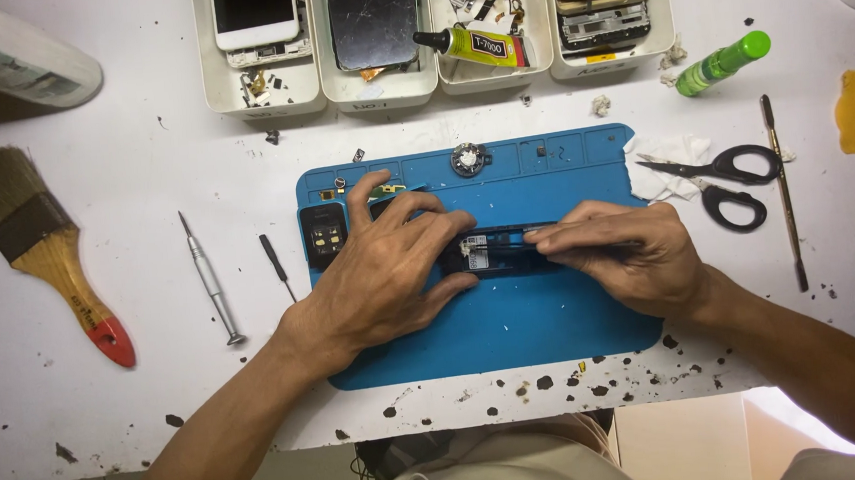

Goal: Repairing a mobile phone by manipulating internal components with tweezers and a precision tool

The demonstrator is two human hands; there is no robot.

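Currently, head view only: both hands rest on a blue silicone work mat (554, 321) at the centre of a white, paint-flecked table (139, 411). The left hand (380, 273) lies flat with fingers spread, pressing down the left end of a dark opened phone (494, 252); the right hand (629, 256) has its fingers pressed together, pinching what looks like a thin dark tool against the phone's right end, though the tool's tip is hidden. The phone lies lengthwise at the mat's middle, its innards exposed with a small pale component showing between the hands. Judged from this, disassembly is well under way: the casing is open, and a small black part (325, 232) sits apart at 9 o'clock of the phone; what is left to do cannot be told. At 12 o'clock stand four white plastic trays (437, 84) holding a white phone, a cracked glossy screen, a yellow-labelled glue tube (474, 46) and stacked frames. At 9 o'clock lie a slim metal screwdriver (210, 280), a short black bit (275, 266) and, farther out, a wooden-handled bristle brush (42, 247) with a red tip. At 3 o'clock lie black-handled scissors (724, 181) on crumpled tissue, a long thin metal spudger (783, 195), and at 2 o'clock a translucent green bottle (724, 62).
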